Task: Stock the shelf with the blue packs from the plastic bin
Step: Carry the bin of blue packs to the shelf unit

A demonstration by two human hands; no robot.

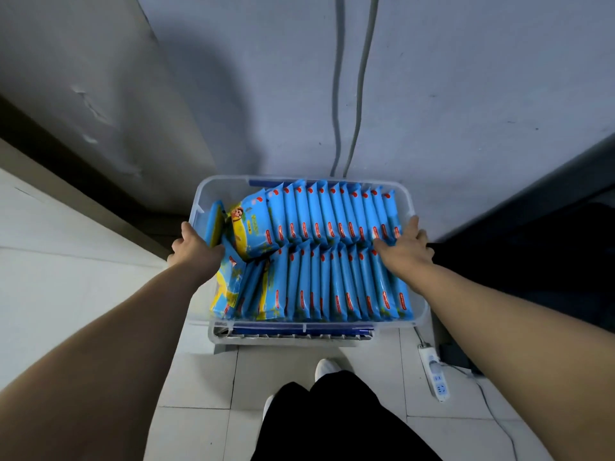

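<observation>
Blue flat plastic packs [332, 281] are stood on edge in the clear rectangular plastic bin [223, 191], long axes near-far; right grip [404, 249] is laid released, fingers spread, on the rightmost packs; left grip [196, 249] is placed at the bin's left edge, fingers hidden, state not determinable.
</observation>
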